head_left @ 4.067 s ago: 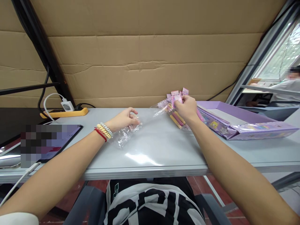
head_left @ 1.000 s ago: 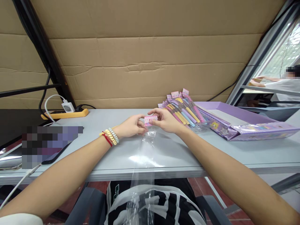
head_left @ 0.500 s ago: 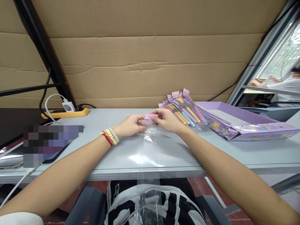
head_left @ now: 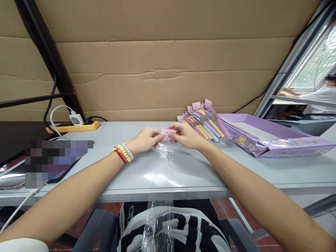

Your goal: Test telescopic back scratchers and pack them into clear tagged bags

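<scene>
A small pink printed card (head_left: 168,133) is pinched by its right side between the thumb and fingers of my right hand (head_left: 186,135). My left hand (head_left: 147,139) closes on the card's left edge, thumb against fingers. From below the card a long strip of clear plastic bags (head_left: 160,199) runs over the table edge and down onto my lap. Just beyond my right hand lies a pile of pastel-handled items in clear packs (head_left: 206,124), in yellow, blue, purple and pink, with similar pink cards on top.
On the right of the grey table (head_left: 126,182) stands an open purple cardboard box (head_left: 294,147). At the left are a yellow power strip (head_left: 90,126) with a white charger (head_left: 76,119), and a blurred-out device (head_left: 59,157). A cardboard panel (head_left: 168,56) closes the back. Another person (head_left: 320,98) sits far right.
My left hand has closed in on the card's left edge. The card has shifted slightly left, and the strip of plastic bags has swung left with it.
</scene>
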Tool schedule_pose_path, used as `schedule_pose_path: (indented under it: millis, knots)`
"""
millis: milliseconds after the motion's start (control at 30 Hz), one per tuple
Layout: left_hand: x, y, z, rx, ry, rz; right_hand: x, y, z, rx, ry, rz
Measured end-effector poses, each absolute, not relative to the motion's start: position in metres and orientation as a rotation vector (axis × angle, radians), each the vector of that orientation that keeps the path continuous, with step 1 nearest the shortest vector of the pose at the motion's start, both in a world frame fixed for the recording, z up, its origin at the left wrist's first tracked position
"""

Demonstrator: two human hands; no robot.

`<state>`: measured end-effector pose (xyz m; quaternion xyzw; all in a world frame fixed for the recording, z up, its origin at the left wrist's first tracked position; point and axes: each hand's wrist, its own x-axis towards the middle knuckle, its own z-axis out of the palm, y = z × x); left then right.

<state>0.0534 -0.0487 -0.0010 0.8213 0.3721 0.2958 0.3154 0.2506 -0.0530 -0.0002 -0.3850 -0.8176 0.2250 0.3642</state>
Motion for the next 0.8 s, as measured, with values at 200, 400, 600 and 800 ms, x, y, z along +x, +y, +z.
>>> schedule_pose_path:
  millis: [200,400,600,800]
  knots:
    - [0.0520,-0.0436,-0.0066,2.121,0.888,0.777,0.2516,-0.0536,0.0007,-1.018,-2.144,0.461]
    - [0.0524,-0.0434,-0.0084,2.050,0.833,0.775,0.2509,-0.0578,0.0042,-1.045,-2.133,0.402]
    - [0.0530,-0.0467,-0.0039,2.081,0.889,0.787,0.2520,-0.0581,0.0043,-1.021,-2.198,0.290]
    - [0.0530,-0.0469,-0.0028,2.173,0.923,0.798,0.2529,-0.0574,0.0037,-0.991,-2.257,0.256]
